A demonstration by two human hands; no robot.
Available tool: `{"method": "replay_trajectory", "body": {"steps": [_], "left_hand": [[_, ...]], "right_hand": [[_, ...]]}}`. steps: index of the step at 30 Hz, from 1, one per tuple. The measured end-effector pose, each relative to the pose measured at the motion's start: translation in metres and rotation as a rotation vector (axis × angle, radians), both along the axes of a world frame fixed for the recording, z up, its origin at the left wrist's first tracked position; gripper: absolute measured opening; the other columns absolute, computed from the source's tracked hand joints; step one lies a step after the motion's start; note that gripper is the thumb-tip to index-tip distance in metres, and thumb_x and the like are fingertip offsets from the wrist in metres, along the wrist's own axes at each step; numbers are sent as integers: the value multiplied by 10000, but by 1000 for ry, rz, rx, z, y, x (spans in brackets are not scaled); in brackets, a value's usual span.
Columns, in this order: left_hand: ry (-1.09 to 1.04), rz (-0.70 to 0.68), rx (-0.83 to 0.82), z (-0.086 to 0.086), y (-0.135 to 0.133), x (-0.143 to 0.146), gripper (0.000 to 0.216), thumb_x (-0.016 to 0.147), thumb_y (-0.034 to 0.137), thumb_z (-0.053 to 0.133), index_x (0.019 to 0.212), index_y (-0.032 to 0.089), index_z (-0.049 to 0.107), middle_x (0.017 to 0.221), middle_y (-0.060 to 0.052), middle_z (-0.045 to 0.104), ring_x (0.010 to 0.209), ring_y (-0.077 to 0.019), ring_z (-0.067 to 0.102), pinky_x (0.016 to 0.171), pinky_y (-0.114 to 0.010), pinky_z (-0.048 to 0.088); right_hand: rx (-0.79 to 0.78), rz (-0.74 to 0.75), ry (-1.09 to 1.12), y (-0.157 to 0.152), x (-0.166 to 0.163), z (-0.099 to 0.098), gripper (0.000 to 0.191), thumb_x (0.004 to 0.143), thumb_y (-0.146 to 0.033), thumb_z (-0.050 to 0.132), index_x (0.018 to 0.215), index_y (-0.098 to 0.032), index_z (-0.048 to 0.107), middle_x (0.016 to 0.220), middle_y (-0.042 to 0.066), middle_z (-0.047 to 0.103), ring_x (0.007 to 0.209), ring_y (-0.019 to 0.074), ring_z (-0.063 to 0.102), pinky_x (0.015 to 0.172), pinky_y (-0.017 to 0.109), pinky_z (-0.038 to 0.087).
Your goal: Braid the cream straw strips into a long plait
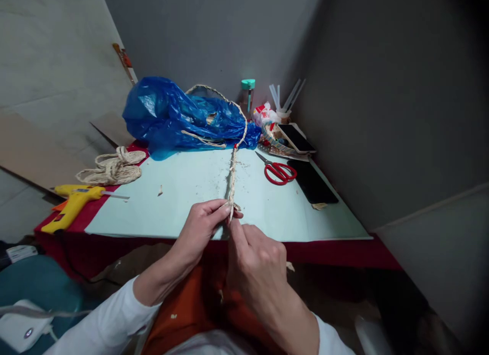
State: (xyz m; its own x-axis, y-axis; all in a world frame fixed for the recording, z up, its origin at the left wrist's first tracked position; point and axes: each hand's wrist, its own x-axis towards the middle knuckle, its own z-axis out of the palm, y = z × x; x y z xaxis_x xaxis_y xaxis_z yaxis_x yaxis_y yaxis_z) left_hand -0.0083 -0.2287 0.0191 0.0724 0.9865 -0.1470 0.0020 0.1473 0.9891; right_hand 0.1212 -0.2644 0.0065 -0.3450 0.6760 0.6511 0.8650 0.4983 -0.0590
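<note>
A pale braided cord (233, 176) runs from the table's front edge back over a blue plastic bag (171, 115). Pinched at the near end of the braid are the fingers of my left hand (204, 220). My right hand (257, 250) is closed at the loose strand tips just below, its fingertips partly hidden behind the knuckles. Something small and red sits on the cord (235, 146) farther back. Loose strands (204, 139) of the same fibre lie on the bag.
Red-handled scissors (280, 172) and a black phone (313, 182) lie to the right. A yellow glue gun (74, 205) and coiled braids (112, 167) are at left. Behind stand a teal-lidded jar (248, 85) and glue sticks (292, 95). A pale sheet (183, 192) covers the table.
</note>
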Motion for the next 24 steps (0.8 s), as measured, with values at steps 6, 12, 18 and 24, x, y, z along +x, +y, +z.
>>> {"method": "replay_trajectory", "body": {"steps": [6, 12, 18, 24], "left_hand": [[-120, -80, -11, 4, 1, -3, 233, 812, 323, 621, 819, 111, 719, 826, -75, 699, 672, -119, 541, 631, -223, 395], [-203, -131, -59, 6, 1, -10, 185, 819, 278, 624, 920, 124, 644, 781, -31, 647, 593, -79, 495, 512, -179, 313], [-266, -150, -65, 8, 0, -15, 273, 854, 231, 590, 1105, 154, 519, 747, -29, 629, 566, -73, 505, 422, -183, 160], [-349, -131, -85, 11, -4, -13, 259, 872, 208, 572, 1114, 179, 484, 688, 23, 571, 472, -21, 366, 446, -178, 160]], "right_hand": [[14, 131, -36, -3, -5, -1, 314, 842, 6, 363, 1033, -12, 612, 644, 84, 615, 576, 187, 542, 492, 307, 341], [-356, 237, 393, 12, 18, 21, 183, 921, -190, 474, 871, -178, 650, 751, 33, 654, 691, 159, 566, 665, 288, 412], [-511, 149, 620, 28, 20, 24, 157, 880, -262, 548, 1000, -164, 524, 932, 80, 630, 839, 190, 585, 753, 304, 430], [-1057, 501, 720, 40, 22, 17, 243, 975, -357, 383, 908, -185, 541, 703, -22, 544, 624, 105, 489, 642, 234, 394]]}}
